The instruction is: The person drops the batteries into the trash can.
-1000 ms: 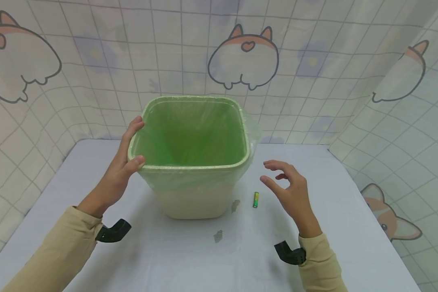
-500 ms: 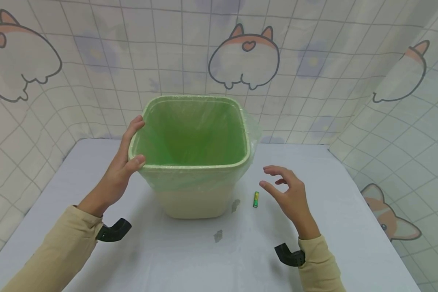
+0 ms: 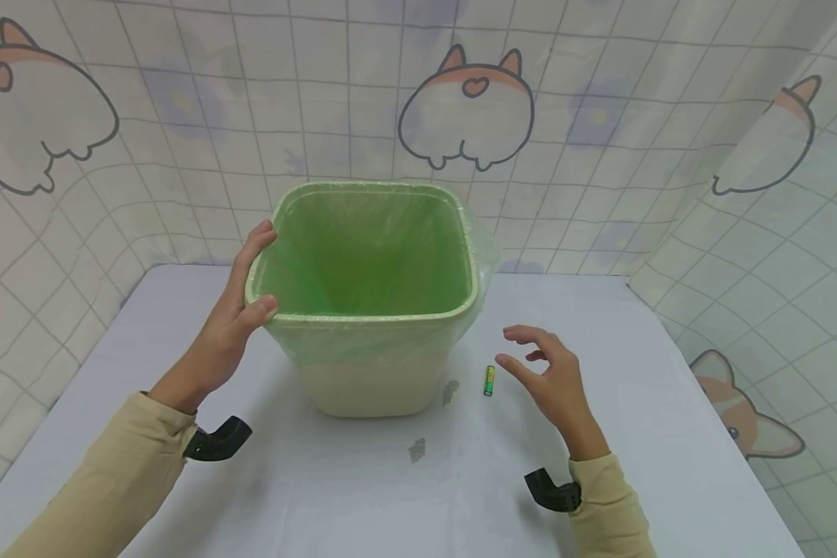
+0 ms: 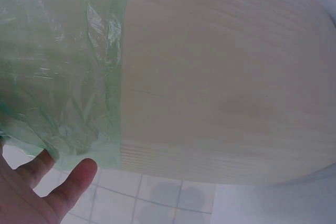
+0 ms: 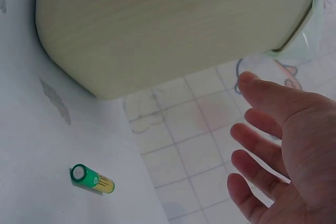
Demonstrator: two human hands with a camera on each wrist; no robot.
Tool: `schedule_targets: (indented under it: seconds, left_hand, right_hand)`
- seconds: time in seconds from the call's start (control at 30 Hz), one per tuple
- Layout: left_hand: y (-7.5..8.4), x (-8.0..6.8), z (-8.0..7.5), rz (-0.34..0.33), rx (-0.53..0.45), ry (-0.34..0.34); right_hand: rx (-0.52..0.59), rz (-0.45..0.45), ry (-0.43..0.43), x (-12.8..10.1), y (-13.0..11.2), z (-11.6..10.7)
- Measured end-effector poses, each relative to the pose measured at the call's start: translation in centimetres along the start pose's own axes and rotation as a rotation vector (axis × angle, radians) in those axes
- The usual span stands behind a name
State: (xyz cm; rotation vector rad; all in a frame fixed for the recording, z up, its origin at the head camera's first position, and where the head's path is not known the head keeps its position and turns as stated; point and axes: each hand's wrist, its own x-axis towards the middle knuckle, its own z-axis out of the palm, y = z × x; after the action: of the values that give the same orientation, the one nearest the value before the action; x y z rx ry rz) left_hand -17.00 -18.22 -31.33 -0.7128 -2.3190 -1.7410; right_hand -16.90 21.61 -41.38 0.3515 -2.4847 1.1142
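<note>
A cream trash bin stands upright on the table, lined with a thin green plastic bag folded out over its rim. At the bin's left side my left hand grips the rim, thumb over the front left corner and a finger farther back. A green and yellow battery lies on the table right of the bin. My right hand hovers just right of the battery, thumb and fingers apart, holding nothing. In the right wrist view the battery lies on its side, its flat end facing the camera.
The white table has two grey patches near the bin's base. A tile-patterned curtain with cartoon dogs rises behind the table and along both sides. Black camera mounts sit on both wrists.
My right hand has sunk slightly, toward the level of the battery, with its fingers still apart. The left hand, bin and battery have stayed in place.
</note>
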Motion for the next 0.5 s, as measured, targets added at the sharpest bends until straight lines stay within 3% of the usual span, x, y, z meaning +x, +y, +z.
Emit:
schedule_targets:
  seconds: [0.5]
  left_hand:
    - [0.0,-0.1,0.0,-0.003,0.01,0.002]
  right_hand:
    - [-0.027,0.064,-0.065,-0.9,1.4,0.8]
